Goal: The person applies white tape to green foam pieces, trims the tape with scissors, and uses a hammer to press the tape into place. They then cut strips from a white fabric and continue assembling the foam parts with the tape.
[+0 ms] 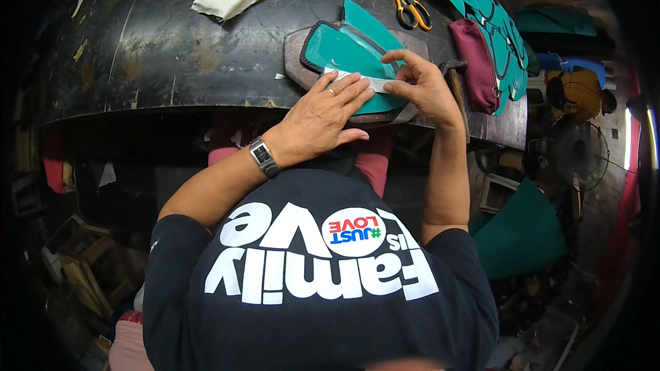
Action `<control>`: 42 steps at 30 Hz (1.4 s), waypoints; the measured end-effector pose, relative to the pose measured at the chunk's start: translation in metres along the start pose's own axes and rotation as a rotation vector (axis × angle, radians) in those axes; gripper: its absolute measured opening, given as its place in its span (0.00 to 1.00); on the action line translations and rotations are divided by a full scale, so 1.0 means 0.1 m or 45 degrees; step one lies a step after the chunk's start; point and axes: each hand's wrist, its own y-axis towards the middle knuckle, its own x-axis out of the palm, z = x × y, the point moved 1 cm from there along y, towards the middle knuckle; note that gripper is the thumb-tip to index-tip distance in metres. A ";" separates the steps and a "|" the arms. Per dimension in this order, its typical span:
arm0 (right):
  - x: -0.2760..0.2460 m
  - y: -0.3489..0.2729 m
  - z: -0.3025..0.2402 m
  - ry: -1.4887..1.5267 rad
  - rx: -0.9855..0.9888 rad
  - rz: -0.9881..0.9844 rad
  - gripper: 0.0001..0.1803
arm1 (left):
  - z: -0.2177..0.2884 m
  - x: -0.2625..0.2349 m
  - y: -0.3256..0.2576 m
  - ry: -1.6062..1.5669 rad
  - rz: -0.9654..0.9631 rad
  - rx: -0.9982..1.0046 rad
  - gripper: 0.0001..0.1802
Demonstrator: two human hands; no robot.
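1. White strip (378, 85) noted across the green piece (340, 51), on a brown board (294, 55) on the table (172, 41)
2. Your left hand (315, 117) lies flat, fingers extended over the strip; your right hand (427, 91) has its thumb at the strip's right end, pinch unconfirmed
3. Strip judged light, thin, prone to creasing: grip its end, with the green piece, probably pliable, pressed flat
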 end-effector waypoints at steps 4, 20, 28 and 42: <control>-0.13 0.02 0.05 0.026 0.008 -0.046 0.23 | 0.06 0.00 0.05 0.015 0.033 -0.042 0.40; -0.02 -0.03 0.04 -0.304 -0.062 0.164 0.21 | 0.16 -0.05 0.22 0.245 -0.143 -0.135 0.47; -0.07 -0.19 0.13 -0.124 -0.212 0.233 0.23 | 0.20 -0.03 0.27 0.366 -0.254 -0.147 0.52; -0.01 -0.09 0.21 -0.105 -0.089 0.404 0.23 | 0.22 -0.01 0.28 0.456 -0.271 -0.142 0.54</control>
